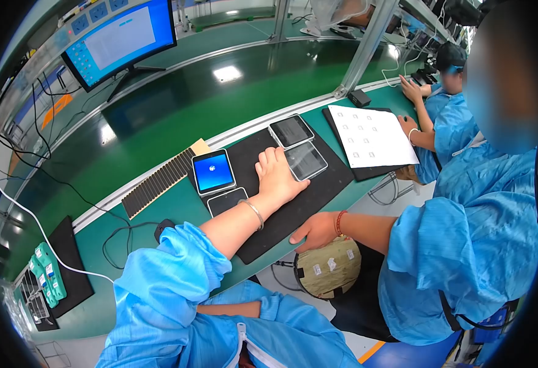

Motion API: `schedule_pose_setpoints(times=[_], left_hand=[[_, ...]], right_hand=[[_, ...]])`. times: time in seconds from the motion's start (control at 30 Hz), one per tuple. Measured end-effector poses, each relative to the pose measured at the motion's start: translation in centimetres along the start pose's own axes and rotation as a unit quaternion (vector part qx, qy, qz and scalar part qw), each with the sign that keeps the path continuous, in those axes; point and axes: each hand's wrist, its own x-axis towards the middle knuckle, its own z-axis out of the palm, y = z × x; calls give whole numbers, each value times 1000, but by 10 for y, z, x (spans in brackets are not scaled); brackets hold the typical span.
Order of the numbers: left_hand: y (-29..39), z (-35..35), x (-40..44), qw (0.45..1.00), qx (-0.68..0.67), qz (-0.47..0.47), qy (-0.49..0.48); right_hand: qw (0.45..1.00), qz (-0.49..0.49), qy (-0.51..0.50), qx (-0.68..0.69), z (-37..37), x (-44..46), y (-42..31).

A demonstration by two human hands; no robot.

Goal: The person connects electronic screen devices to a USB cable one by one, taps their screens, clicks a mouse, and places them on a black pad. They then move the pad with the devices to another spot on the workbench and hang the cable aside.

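My left hand (278, 178) lies palm down on the black mat (269, 230), fingers apart and thumb stretched to the right. It is against the left side of a dark-screened device (306, 161), with the thumb near its lower corner. Another dark-screened device (291, 130) sits just beyond. Left of my hand is a white-framed device with a lit blue screen (213, 171), and below that a further device (226, 201), partly covered by my forearm. My right forearm crosses low in front of my body; its hand is hidden behind my left sleeve.
A co-worker's hand (318, 231) touches the table's front edge, beside a round stool (329, 268). Another person sits farther right, near a printed sheet (367, 138). A ribbed strip (160, 183), cables, green trays (48, 273) and a monitor (122, 40) are to the left.
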Motion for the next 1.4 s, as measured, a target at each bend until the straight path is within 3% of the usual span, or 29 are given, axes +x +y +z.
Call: schedule_pose_setpoints(times=[0.03, 0.07, 0.1, 0.13, 0.17, 0.2, 0.23, 0.27, 0.3, 0.33, 0.4, 0.43, 0.5, 0.57, 0.63, 0.73, 0.83, 0.97, 1.0, 1.13, 1.33, 1.4], left_hand=[[-1, -1, -1, 999, -23, 30, 38], [-1, -2, -2, 994, -46, 59, 75], [-1, -10, -2, 995, -44, 58, 75], [1, -28, -3, 988, -123, 88, 39], [0, -44, -3, 973, -200, 115, 5], [3, -67, -4, 973, -189, 127, -25], [2, -85, -7, 964, -224, 139, -35], [0, -102, -11, 947, -286, 134, -56], [-1, -119, -18, 925, -348, 131, -75], [5, -141, -31, 897, -416, 127, -80], [9, -175, -58, 822, -551, 111, -96], [1, -184, -69, 792, -583, 142, -111], [1, -204, -102, 755, -638, 115, -96], [-3, -216, -136, 672, -735, 53, -75], [-19, -228, -166, 629, -777, -13, -30], [-58, -239, -199, 501, -865, -13, -9], [-99, -242, -216, 493, -868, 0, 68], [-135, -241, -224, 491, -863, 24, 116], [-140, -241, -224, 509, -852, 38, 118], [-151, -239, -223, 484, -868, 40, 107], [-163, -232, -221, 400, -913, 38, 66], [-166, -230, -221, 397, -915, 39, 66]], right_hand=[[978, 54, 57, -193, 23, -19, -30], [914, 105, 112, -377, 36, -30, -46], [995, 35, -6, -95, 16, -5, -25], [971, -36, -126, 198, 16, 15, -15], [971, -32, -133, 198, 51, 60, 4], [957, -256, 28, 134, 150, 133, -20], [867, -459, 185, 63, 224, 191, -37], [708, -626, 327, -10, 311, 228, -60], [805, -580, 108, 58, 301, 224, -70], [808, -579, 97, 59, 301, 226, -70], [828, -529, -18, 186, 303, 227, -72], [829, -527, -23, 184, 304, 224, -74], [847, -500, 43, 175, 305, 217, -78], [844, -499, 62, 186, 303, 210, -83], [810, -533, 203, 138, 302, 203, -84], [830, -494, 225, 129, 288, 183, -95], [828, -484, 224, 171, 288, 164, -117], [825, -515, 200, 115, 295, 145, -131], [833, -512, 177, 109, 298, 141, -134], [854, -490, 145, 98, 305, 136, -147], [875, -448, 157, 95, 315, 140, -157], [878, -436, 168, 102, 316, 141, -158]])
